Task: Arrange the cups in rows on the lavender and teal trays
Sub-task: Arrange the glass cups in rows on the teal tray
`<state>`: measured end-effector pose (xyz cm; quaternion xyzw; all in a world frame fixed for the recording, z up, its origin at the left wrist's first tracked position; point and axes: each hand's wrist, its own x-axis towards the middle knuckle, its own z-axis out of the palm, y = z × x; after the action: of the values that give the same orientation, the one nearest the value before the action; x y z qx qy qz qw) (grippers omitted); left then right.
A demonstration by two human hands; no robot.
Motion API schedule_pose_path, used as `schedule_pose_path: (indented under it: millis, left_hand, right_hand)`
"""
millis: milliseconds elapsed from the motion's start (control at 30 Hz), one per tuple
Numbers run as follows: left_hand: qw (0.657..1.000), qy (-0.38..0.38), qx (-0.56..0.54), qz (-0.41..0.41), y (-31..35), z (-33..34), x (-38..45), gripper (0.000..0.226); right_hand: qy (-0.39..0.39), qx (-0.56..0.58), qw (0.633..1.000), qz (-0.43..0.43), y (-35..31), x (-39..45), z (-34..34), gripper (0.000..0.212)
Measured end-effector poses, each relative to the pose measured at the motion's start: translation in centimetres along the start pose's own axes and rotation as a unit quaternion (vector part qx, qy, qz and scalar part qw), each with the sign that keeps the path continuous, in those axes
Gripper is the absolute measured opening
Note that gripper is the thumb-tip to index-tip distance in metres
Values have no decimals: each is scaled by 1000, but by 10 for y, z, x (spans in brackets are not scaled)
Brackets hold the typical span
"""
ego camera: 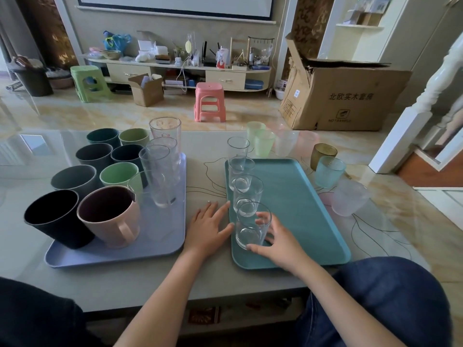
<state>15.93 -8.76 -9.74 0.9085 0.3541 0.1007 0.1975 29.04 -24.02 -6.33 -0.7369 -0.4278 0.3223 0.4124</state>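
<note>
The teal tray lies on the right of the table, with a line of clear glasses along its left edge. My right hand wraps around the nearest clear glass, which stands upright on the tray. My left hand rests flat on the table between the trays, fingers spread, touching the teal tray's edge. The lavender tray on the left carries rows of dark, green and pink plastic cups plus several tall clear tumblers.
Loose cups stand on the table behind and right of the teal tray: green frosted, pale pink, amber, blue and a frosted clear one. The table's front edge runs close to my knees.
</note>
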Motion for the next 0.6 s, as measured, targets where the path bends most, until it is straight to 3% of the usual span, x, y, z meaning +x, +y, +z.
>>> schedule_pose_path:
  millis: [167,233,300,367,400,500,600]
  left_hand:
    - [1000,6,-5,0,0,0,0,87]
    - [1000,8,-5,4,0,1,0,84]
    - [1000,7,-1,7,0,2,0,82]
    - [1000,8,4,5,0,3,-1,81]
    - [1000,10,5,4,1,3,-1,81]
    - [1000,15,2,6,1,3,0,79]
    - [1000,6,1,6,1,3,-2,78]
  right_hand:
    - [-87,-37,996,-6,3,5,-33,95]
    - [-16,-28,999,-25,-1,8,-60,92]
    - [143,-57,987,-42,-5,12,-93,83]
    - [305,-160,939,-25,-1,19,-129,77]
    - [347,-208,914,6,5,24,-146,79]
    - [334,-244,896,160,28,38,-176,96]
    - [312,-192,910,192,38,44,-177,94]
